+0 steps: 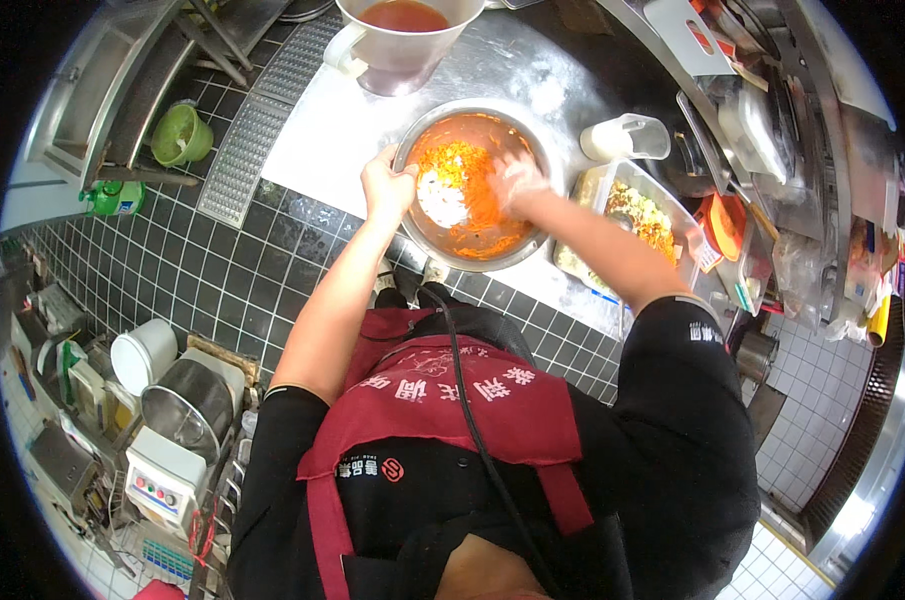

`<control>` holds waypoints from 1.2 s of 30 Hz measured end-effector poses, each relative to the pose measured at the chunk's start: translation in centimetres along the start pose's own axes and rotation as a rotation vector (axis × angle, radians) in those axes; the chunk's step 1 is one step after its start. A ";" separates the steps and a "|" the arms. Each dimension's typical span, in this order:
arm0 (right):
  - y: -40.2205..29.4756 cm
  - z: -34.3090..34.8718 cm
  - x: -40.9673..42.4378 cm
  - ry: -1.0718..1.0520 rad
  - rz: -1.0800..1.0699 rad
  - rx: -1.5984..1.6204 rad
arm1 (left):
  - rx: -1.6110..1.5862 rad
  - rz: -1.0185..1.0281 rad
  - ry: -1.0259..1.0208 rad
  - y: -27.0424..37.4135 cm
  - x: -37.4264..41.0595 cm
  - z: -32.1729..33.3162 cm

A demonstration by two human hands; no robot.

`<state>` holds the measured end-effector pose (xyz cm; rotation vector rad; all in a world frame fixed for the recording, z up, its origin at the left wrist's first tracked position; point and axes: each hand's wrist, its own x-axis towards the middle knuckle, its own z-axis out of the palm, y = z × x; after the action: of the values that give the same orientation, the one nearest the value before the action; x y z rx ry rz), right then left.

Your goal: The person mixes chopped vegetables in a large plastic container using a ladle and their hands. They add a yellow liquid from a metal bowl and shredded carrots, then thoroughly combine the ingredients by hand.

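A round stainless steel bowl [472, 261] rests near the front edge of the steel worktop. Inside it lie orange shreds [452, 165] that look like grated carrot, with a white heap [443, 199] on their left side. My left hand [389, 184] grips the bowl's left rim, thumb over the edge. My right hand [518, 184] is down in the bowl at the right of the shreds, blurred by motion. Its fingers look spread, but whether they hold any shreds cannot be made out.
Beyond the bowl stands a large clear jug [400, 64] of reddish-brown liquid. To the right are a plastic measuring cup [643, 136] with white contents and a clear tub [685, 217] of chopped vegetables, partly under my right forearm. A green bucket [182, 135] is at far left.
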<state>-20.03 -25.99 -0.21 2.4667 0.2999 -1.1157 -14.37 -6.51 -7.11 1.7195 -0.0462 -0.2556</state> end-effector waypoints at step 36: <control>-7.7 9.2 9.9 0.275 0.159 1.462 | 0.079 -0.015 -0.070 -0.1 -1.4 2.0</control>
<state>-22.43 -23.04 -15.33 3.7382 -0.9983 -1.0594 -16.18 -8.22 -7.29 1.7892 -0.0966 -0.3288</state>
